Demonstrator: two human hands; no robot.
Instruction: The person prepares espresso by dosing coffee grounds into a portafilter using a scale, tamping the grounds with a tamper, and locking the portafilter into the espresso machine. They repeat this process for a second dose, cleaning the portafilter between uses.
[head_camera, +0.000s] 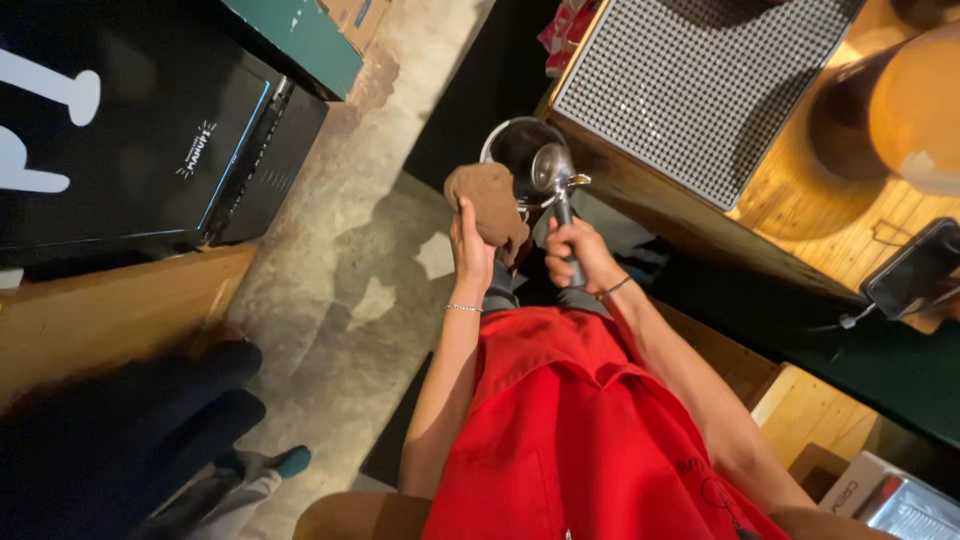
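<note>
The right hand (572, 252) gripped the portafilter (553, 168) by its handle just above the round bin (500, 140) beside the wooden surface (800, 215), while the left hand (470, 245) pinched a brown cloth (490, 200) beside its basket; wiping probably went best with the basket held steady over that bin.

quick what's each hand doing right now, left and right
Left hand: closed on a brown cloth.
Right hand: closed around the handle of a metal portafilter, held over a round bin.

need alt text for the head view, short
Seen from above, a person in a red apron holds a portafilter in the right hand and a brown cloth in the left hand, over a round bin.
</note>
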